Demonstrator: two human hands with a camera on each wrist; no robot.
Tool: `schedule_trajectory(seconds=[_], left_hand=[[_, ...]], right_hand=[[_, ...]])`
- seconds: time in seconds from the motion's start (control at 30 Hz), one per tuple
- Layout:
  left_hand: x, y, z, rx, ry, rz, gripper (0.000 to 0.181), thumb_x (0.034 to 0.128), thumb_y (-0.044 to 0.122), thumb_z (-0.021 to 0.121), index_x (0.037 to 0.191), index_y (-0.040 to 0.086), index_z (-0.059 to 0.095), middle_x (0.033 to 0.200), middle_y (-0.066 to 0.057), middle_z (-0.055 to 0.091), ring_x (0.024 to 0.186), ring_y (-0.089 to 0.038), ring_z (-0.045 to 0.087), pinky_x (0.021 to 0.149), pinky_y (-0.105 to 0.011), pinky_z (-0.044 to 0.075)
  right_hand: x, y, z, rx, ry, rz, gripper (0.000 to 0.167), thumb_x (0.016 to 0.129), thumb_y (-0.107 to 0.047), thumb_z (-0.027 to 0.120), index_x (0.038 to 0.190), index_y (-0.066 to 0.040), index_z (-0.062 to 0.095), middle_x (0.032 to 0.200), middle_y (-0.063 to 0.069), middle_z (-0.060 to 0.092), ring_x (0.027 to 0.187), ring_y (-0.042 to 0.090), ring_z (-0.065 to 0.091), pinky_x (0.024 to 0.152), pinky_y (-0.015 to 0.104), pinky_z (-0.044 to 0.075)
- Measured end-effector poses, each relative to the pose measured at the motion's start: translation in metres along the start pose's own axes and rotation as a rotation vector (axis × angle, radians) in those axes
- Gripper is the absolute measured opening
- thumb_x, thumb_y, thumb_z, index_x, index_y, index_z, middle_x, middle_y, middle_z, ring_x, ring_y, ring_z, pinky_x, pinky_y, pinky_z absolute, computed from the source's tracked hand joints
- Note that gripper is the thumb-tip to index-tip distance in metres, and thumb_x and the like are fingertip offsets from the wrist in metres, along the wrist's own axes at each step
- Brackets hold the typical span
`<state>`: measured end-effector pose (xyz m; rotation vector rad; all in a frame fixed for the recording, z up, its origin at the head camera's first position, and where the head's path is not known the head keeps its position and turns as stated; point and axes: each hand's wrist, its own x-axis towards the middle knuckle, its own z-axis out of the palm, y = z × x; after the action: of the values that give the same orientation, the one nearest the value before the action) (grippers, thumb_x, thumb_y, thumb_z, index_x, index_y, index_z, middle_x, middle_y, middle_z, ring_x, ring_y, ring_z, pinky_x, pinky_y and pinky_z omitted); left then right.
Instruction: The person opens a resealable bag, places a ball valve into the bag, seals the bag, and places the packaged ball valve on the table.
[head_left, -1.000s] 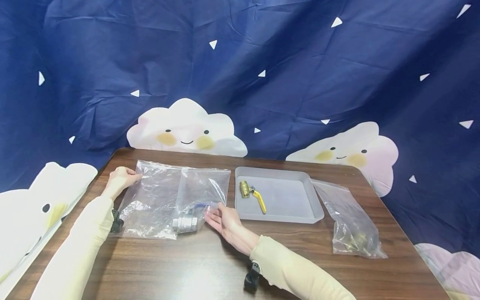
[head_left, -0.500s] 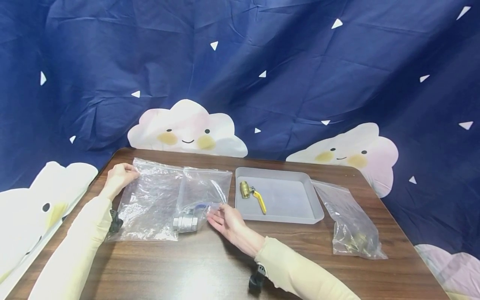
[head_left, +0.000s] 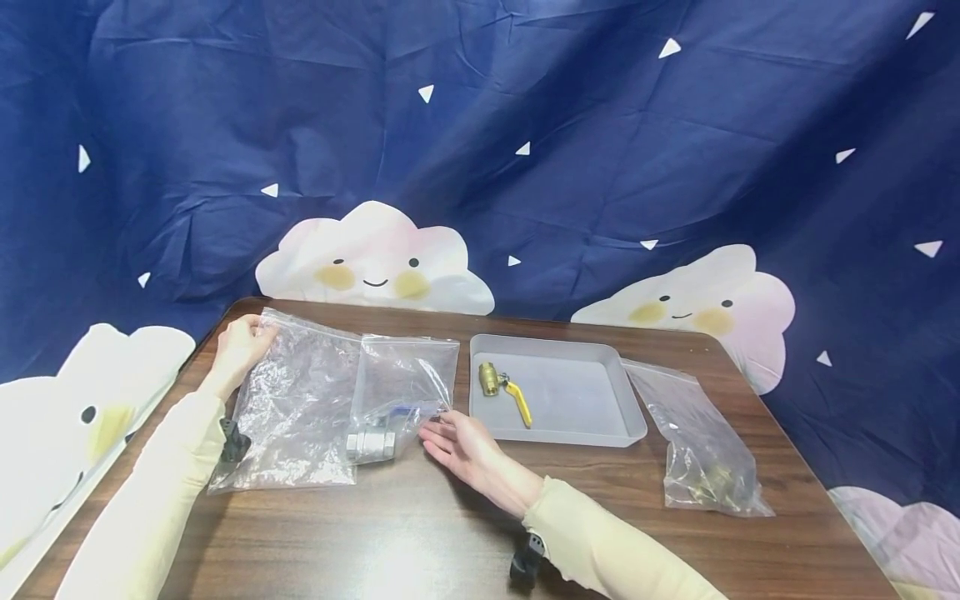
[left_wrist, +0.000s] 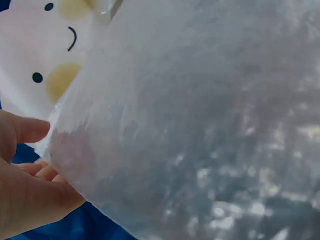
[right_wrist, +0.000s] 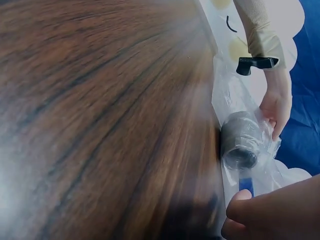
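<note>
A clear zip bag lies at the table's left. My left hand pinches its upper left corner between thumb and fingers; in the left wrist view the raised film fills most of the picture. Overlapping its right side is a second clear zip bag, with a silver ball valve with a blue lever inside its lower part. My right hand holds that bag's lower right edge by the thumb, other fingers loosely extended. In the right wrist view the valve shows through the film.
A shallow translucent tray stands right of the bags, holding a brass ball valve with a yellow lever. Farther right lies another zip bag with brass-coloured pieces in it. A printed blue cloth hangs behind the table.
My left hand has drawn the left bag's corner slightly left and away from me, spreading the bag flatter. The right hand has shifted a little right and nearer, still at its bag's edge.
</note>
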<state>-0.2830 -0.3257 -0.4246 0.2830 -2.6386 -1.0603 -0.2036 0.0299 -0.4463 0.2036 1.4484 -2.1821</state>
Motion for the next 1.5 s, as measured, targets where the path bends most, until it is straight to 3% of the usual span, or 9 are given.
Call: schedule_trajectory(seconds=[0.1,0.2,0.33,0.4,0.53,0.63,0.9,1.2,1.5], left_hand=[[-0.002,0.002,-0.001,-0.072,0.032,0.026,0.034,0.0998,0.021,0.051,0.116,-0.007,0.060,0.105,-0.027,0.072,0.082,-0.019,0.071,0.070,-0.022,0.051],[-0.004,0.005,-0.004,-0.262,0.002,0.041,0.031,0.1020,0.017,0.048,0.116,-0.009,0.057,0.083,-0.001,0.075,0.068,0.007,0.065,0.063,-0.010,0.053],[-0.007,0.009,-0.009,-0.443,-0.038,0.053,0.031,0.1035,0.013,0.042,0.121,-0.012,0.050,0.073,0.033,0.061,0.065,0.012,0.065,0.065,-0.012,0.057],[-0.009,0.011,-0.013,-0.399,-0.013,0.055,0.031,0.1028,0.013,0.042,0.122,-0.010,0.051,0.069,0.036,0.059,0.063,0.012,0.064,0.062,-0.012,0.056],[-0.014,0.015,-0.022,-0.255,0.054,0.034,0.031,0.0990,0.014,0.042,0.120,-0.005,0.055,0.061,0.038,0.053,0.057,0.014,0.058,0.054,-0.011,0.048],[-0.018,0.021,-0.028,-0.251,0.064,0.025,0.031,0.0972,0.014,0.042,0.118,-0.005,0.056,0.059,0.035,0.053,0.056,0.012,0.056,0.053,-0.012,0.046],[-0.027,0.038,-0.037,-0.494,-0.006,0.032,0.014,0.0982,0.011,0.044,0.103,0.010,0.057,0.068,0.029,0.060,0.061,0.009,0.059,0.055,-0.010,0.049],[-0.039,0.052,-0.045,-0.925,-0.085,0.174,0.027,0.0979,-0.002,0.046,0.090,0.016,0.065,0.074,0.013,0.073,0.060,0.001,0.065,0.051,-0.011,0.049],[-0.051,0.077,-0.059,-0.994,-0.085,0.257,0.028,0.0977,-0.004,0.047,0.093,0.015,0.068,0.076,0.010,0.073,0.060,-0.001,0.064,0.053,-0.011,0.050]], right_hand=[[-0.002,0.000,-0.002,-0.006,0.001,0.009,0.052,0.102,-0.010,0.032,0.146,0.016,0.022,0.152,0.037,0.031,0.144,0.043,0.036,0.123,0.046,0.031],[-0.005,0.001,-0.004,-0.023,0.002,0.011,0.050,0.102,-0.008,0.033,0.144,0.017,0.027,0.150,0.037,0.033,0.140,0.042,0.042,0.122,0.045,0.033],[-0.010,0.004,-0.004,-0.046,0.000,0.017,0.047,0.102,-0.009,0.036,0.141,0.018,0.031,0.147,0.036,0.038,0.128,0.034,0.054,0.119,0.044,0.036],[-0.013,0.005,-0.005,-0.062,-0.005,0.022,0.047,0.102,-0.008,0.037,0.141,0.018,0.033,0.145,0.035,0.041,0.121,0.029,0.058,0.118,0.043,0.039],[-0.018,0.009,-0.007,-0.108,-0.041,0.022,0.046,0.102,-0.008,0.039,0.140,0.017,0.035,0.133,0.028,0.053,0.108,0.021,0.061,0.113,0.040,0.044],[-0.021,0.011,-0.007,-0.138,-0.068,0.014,0.043,0.101,-0.009,0.042,0.137,0.015,0.039,0.118,0.017,0.060,0.100,0.017,0.061,0.106,0.035,0.050],[-0.023,0.019,-0.003,-0.199,-0.143,0.030,0.030,0.098,-0.011,0.052,0.123,0.007,0.050,0.099,0.004,0.063,0.092,0.012,0.063,0.098,0.031,0.055],[-0.029,0.024,0.003,-0.305,-0.232,0.034,0.023,0.097,-0.007,0.056,0.117,0.003,0.055,0.112,0.014,0.066,0.095,0.014,0.066,0.103,0.037,0.053],[-0.031,0.027,0.012,-0.356,-0.285,-0.022,0.035,0.094,-0.008,0.060,0.124,0.008,0.050,0.120,0.020,0.064,0.100,0.016,0.066,0.104,0.039,0.052]])
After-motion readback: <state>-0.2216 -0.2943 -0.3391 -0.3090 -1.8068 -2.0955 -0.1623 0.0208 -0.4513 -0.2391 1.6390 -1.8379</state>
